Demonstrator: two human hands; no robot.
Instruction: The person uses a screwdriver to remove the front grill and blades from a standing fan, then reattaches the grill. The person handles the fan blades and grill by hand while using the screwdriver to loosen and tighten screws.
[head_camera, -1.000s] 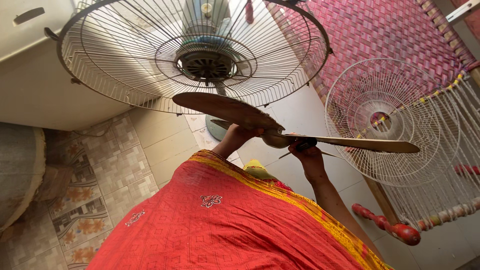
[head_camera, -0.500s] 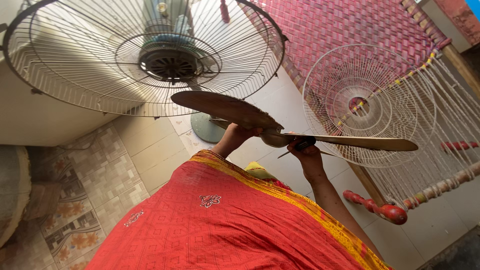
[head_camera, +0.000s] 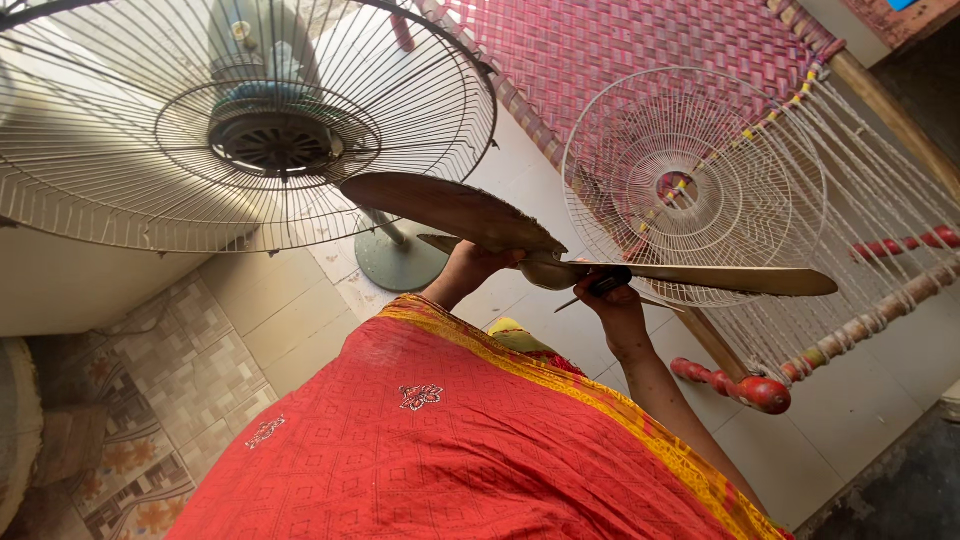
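We hold the brown fan blade assembly (head_camera: 560, 250) level above the red cloth (head_camera: 450, 440). Our left hand (head_camera: 470, 268) grips it from beneath, near the hub. Our right hand (head_camera: 615, 305) is closed on a dark tool (head_camera: 595, 288) under the hub. Compared with the earlier frame, both holds are unchanged. The fan's rear guard (head_camera: 240, 130) now sits further left in view. The loose front guard (head_camera: 695, 185) leans against the woven cot (head_camera: 640, 50).
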